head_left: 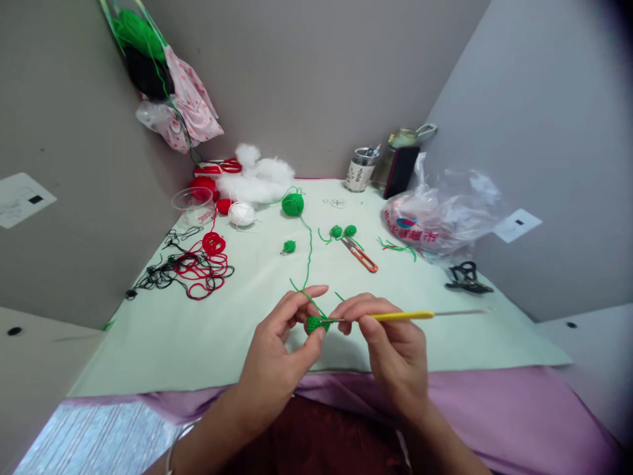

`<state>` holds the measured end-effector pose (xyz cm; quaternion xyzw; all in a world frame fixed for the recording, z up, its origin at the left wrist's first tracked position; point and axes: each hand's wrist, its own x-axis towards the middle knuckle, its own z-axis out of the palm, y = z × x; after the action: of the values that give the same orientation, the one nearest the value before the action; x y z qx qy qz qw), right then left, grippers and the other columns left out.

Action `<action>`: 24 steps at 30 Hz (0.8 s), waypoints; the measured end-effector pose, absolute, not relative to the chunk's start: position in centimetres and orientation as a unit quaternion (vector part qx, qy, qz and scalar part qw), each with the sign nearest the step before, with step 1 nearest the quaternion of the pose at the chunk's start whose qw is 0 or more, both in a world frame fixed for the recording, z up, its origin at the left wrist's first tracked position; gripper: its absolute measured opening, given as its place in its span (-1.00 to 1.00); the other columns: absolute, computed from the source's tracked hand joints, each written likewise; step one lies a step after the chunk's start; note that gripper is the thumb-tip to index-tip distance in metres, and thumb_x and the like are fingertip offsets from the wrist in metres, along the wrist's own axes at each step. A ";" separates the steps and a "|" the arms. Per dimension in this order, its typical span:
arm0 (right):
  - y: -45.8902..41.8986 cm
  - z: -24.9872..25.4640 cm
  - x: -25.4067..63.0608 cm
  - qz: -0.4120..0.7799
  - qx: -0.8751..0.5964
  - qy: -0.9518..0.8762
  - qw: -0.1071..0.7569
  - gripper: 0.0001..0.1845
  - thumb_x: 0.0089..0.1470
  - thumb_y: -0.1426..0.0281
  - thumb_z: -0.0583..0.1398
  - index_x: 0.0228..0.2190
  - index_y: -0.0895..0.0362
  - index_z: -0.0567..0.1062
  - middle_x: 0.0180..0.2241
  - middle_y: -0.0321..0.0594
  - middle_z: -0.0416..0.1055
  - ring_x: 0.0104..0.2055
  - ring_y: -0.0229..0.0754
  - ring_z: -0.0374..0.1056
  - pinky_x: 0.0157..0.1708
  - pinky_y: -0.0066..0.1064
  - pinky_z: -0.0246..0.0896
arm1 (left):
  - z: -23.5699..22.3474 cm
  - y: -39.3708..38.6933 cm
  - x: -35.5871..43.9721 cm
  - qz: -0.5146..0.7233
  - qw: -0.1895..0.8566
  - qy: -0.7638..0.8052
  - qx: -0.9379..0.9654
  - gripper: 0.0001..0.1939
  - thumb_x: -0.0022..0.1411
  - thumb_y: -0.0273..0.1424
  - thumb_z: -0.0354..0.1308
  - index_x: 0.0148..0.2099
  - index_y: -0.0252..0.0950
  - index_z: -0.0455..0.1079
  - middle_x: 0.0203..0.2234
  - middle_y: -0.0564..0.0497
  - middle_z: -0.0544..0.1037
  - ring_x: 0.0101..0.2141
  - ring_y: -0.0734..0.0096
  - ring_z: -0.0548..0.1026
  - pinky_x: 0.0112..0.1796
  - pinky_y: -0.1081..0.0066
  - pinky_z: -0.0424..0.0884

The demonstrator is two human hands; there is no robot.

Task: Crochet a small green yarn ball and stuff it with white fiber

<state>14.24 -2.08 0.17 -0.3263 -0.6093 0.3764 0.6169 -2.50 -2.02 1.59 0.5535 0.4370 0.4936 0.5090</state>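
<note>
At near centre, my left hand (277,346) pinches green crochet (314,324), my right hand (395,349) a hook (405,316) slackness could unseat.

Bright green on the little crochet piece (314,324), and there's a yellow handle on the crochet hook (403,316), its shaft silvery! Farther off, a green yarn ball (293,205), then white stuffing (262,179). Over left, red yarn (220,245) against black yarn (161,272)! Right of centre, orange handles on the snips (364,258); farther right, red lettering on a clear bag (435,221). Far left, pink cloth (190,99) with red dots! Pale green table cover (198,349), purple fabric (494,402) nearest.
</note>
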 end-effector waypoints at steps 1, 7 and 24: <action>-2.2 0.3 14.3 0.353 -0.331 -0.627 0.611 -0.76 0.40 0.46 0.13 -0.20 0.04 0.60 -0.28 -0.20 0.57 -0.25 -0.17 0.46 -0.25 -0.31 0.40 | 1.5 -2.1 -2.5 0.499 0.478 0.438 0.575 -0.62 0.23 -0.52 0.25 0.08 -0.15 0.57 -0.31 0.04 0.49 -0.23 0.37 0.47 -0.05 0.35 0.41; -3.0 0.5 14.3 0.099 -0.333 -0.777 0.525 -0.73 0.31 0.56 0.16 -0.06 0.04 0.55 -0.20 -0.08 0.63 -0.21 -0.10 0.54 -0.26 -0.27 0.50 | 0.9 -2.2 -2.8 0.494 0.340 0.421 0.681 -0.57 0.30 -0.56 0.20 0.17 -0.15 0.54 -0.24 -0.02 0.54 -0.21 0.31 0.49 -0.08 0.34 0.42; -2.4 -0.2 14.3 0.329 -0.326 -0.602 0.650 -0.75 0.38 0.45 0.15 -0.17 0.00 0.65 -0.31 -0.18 0.57 -0.31 -0.14 0.46 -0.32 -0.28 0.41 | 1.8 -1.3 -3.4 0.454 0.766 0.315 0.327 -0.56 0.15 -0.34 0.43 0.11 -0.21 0.62 -0.38 0.07 0.37 -0.40 0.55 0.27 -0.38 0.55 0.27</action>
<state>14.33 -2.36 -0.22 -0.3260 -0.6022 0.3292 0.6502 -3.39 -1.31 1.79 0.3274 0.3147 0.4545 0.7663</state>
